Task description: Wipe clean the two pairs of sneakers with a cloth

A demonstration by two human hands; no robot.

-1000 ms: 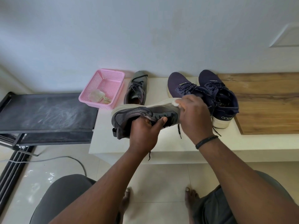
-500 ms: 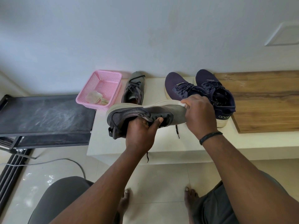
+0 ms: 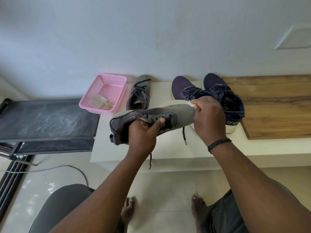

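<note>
left hand (image 3: 142,134): clamped round the collar of the grey sneaker (image 3: 151,117), held on its side above the table (image 3: 168,148) so the toe faces the cloth
right hand (image 3: 207,118): fingers pinch a white cloth (image 3: 191,104) against the toe, to rub it
other grey sneaker (image 3: 139,95): on the table, waiting
navy pair (image 3: 208,96): on the table behind the right hand, probably next
pink basket (image 3: 104,94): holds a spare rag

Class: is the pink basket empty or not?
Not empty. The pink basket holds a crumpled pale cloth at its near end.
</note>
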